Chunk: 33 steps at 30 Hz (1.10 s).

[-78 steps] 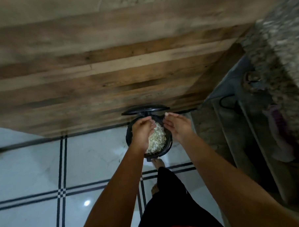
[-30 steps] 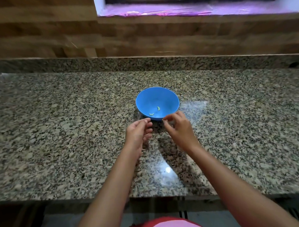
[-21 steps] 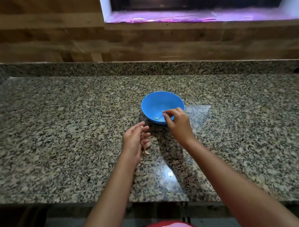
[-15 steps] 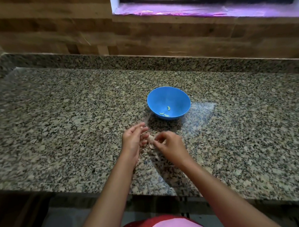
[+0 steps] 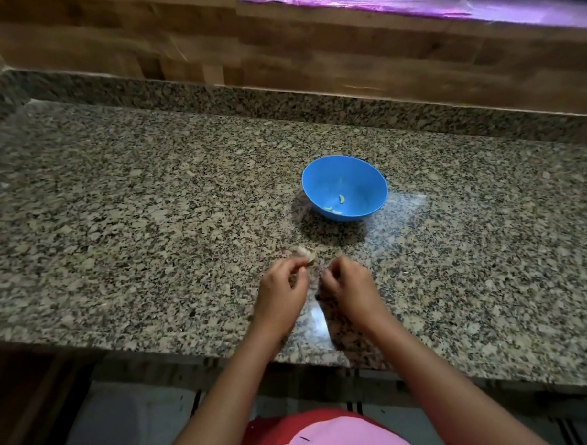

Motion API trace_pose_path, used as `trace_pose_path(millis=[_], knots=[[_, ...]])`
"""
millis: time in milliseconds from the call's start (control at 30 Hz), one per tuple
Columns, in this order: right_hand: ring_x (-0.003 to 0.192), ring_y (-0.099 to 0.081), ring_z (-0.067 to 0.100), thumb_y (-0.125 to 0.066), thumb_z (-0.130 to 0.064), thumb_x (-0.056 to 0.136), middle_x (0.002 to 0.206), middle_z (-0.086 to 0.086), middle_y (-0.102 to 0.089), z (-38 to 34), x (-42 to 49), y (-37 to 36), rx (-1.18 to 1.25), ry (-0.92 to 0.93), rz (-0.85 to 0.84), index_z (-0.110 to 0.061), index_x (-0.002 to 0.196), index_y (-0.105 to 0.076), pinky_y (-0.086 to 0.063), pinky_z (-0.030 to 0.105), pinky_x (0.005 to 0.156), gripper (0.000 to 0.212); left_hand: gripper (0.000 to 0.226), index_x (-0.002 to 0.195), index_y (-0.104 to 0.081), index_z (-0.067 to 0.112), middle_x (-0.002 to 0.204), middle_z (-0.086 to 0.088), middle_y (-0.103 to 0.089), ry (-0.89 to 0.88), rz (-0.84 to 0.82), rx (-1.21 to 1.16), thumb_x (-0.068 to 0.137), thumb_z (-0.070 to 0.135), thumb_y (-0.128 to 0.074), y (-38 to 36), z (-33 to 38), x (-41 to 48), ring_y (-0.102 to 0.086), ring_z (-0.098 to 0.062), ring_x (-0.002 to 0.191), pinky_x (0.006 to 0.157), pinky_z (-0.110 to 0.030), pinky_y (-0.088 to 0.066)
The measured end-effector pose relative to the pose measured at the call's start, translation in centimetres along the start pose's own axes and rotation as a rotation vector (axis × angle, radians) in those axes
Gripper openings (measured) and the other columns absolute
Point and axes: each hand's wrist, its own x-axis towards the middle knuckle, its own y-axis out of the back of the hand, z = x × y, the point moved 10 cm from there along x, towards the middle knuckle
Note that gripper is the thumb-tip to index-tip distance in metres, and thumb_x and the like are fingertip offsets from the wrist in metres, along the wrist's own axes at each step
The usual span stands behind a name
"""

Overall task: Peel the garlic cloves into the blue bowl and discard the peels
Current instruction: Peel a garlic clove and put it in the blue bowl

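The blue bowl (image 5: pixel 344 173) stands on the granite counter (image 5: pixel 150 211), right of centre, with a few pale peeled cloves (image 5: pixel 341 199) at its bottom. In front of the bowl, my left hand (image 5: pixel 281 290) pinches a small whitish garlic piece (image 5: pixel 307 253) at its fingertips, just above the counter. My right hand (image 5: pixel 350 285) is a short gap to the right, fingers curled, thumb and forefinger pinched on what looks like a small clove, mostly hidden and blurred. Both hands are well short of the bowl.
A raised granite ledge (image 5: pixel 280 101) and a wooden wall (image 5: pixel 311 53) close off the back. A purple-lit window sill (image 5: pixel 410 5) is at the top right. The counter's front edge (image 5: pixel 190 348) runs just below my wrists, with the tiled floor beneath.
I turned from the bin of peels on the floor back to the counter. My right hand reached over the bowl, came back to the garlic piece, and has now pulled slightly away from my left.
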Motion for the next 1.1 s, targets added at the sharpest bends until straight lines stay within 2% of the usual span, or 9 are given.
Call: trace_pose_path(millis=[100,167,300,467,633,767,867,1000,1100], knots=[[0.082,-0.055,0.021,-0.054,-0.015,0.093,0.086,0.004,-0.057,1.3,-0.3,1.0,-0.022,-0.029,-0.042,-0.004,0.091,-0.058,-0.036,0.026,0.067,0.012,0.032,0.125,-0.058,0.013,0.127,-0.001,-0.057,-0.136,-0.124,0.168,0.095,0.023,-0.051,-2.6,0.0,-1.0,-0.048,-0.014,0.119,0.101,-0.027,-0.037],[0.082,-0.052,0.018,-0.054,-0.015,0.093,0.087,0.003,-0.056,1.3,0.0,1.0,-0.084,-0.011,-0.072,-0.004,0.093,-0.059,-0.035,0.023,0.069,0.013,0.039,0.132,-0.053,0.015,0.137,0.0,-0.05,-0.151,-0.18,0.264,0.095,0.03,-0.05,-3.6,-0.6,-1.1,-0.038,-0.016,0.131,0.109,-0.03,-0.026],[0.086,-0.056,0.026,-0.051,-0.003,0.089,0.09,0.011,-0.062,0.8,0.2,0.7,-0.171,0.036,-0.091,-0.003,0.088,-0.06,-0.042,0.031,0.074,0.008,0.041,0.134,-0.051,0.017,0.142,0.002,-0.045,-0.165,-0.177,0.325,0.097,0.035,-0.046,-3.9,-0.9,-0.9,-0.03,-0.015,0.135,0.109,-0.029,-0.018],[0.081,-0.036,0.017,-0.044,0.005,0.086,0.092,0.01,-0.049,-1.4,-0.4,0.7,-0.387,0.173,-0.123,-0.012,0.084,-0.038,-0.019,0.025,0.064,0.018,0.038,0.131,-0.053,0.017,0.14,0.002,-0.046,-0.172,-0.157,0.336,0.097,0.032,-0.045,-3.9,-0.7,-1.0,-0.031,-0.015,0.135,0.109,-0.03,-0.018],[0.088,-0.043,0.021,-0.046,-0.001,0.09,0.097,0.01,-0.05,-2.3,-0.7,-0.1,-0.485,0.304,-0.17,-0.004,0.097,-0.05,-0.025,0.026,0.069,0.008,0.034,0.127,-0.056,0.015,0.131,0.001,-0.053,-0.174,-0.123,0.313,0.097,0.027,-0.045,-3.8,-0.1,-0.9,-0.037,-0.016,0.128,0.108,-0.034,-0.026],[0.071,-0.057,0.013,-0.054,-0.003,0.091,0.082,0.003,-0.063,2.0,-0.2,1.9,0.097,-0.108,-0.036,-0.005,0.087,-0.062,-0.045,0.023,0.063,0.009,0.027,0.119,-0.062,0.011,0.113,-0.002,-0.061,-0.134,-0.053,0.094,0.095,0.018,-0.051,-2.8,0.8,-0.9,-0.052,-0.015,0.108,0.093,-0.028,-0.043],[0.058,-0.061,0.015,-0.057,0.0,0.09,0.074,0.009,-0.064,3.8,-1.8,0.8,0.727,-0.409,-0.061,0.003,0.097,-0.063,-0.056,0.027,0.057,0.01,0.018,0.106,-0.067,0.018,0.101,0.003,-0.066,0.141,-0.114,-0.248,0.092,0.024,-0.058,-3.3,-0.2,-0.5,-0.061,-0.013,0.095,0.082,-0.025,-0.05],[0.058,-0.062,0.018,-0.06,0.006,0.084,0.071,0.011,-0.061,2.5,-3.0,1.2,1.026,-0.409,-0.041,-0.001,0.092,-0.052,-0.057,0.028,0.055,0.014,0.007,0.083,-0.067,0.017,0.086,-0.007,-0.07,0.324,-0.198,-0.534,0.089,0.019,-0.063,-4.6,-0.3,-0.2,-0.066,-0.027,0.083,0.081,-0.047,-0.055],[0.062,-0.059,0.016,-0.056,0.008,0.087,0.074,0.009,-0.053,1.6,-2.7,2.8,0.917,-0.316,-0.016,-0.011,0.086,-0.038,-0.055,0.027,0.055,0.026,0.014,0.084,-0.065,0.008,0.082,-0.01,-0.064,0.335,-0.275,-0.54,0.09,0.021,-0.061,-5.3,0.4,0.1,-0.054,-0.018,0.068,0.067,-0.038,-0.05]])
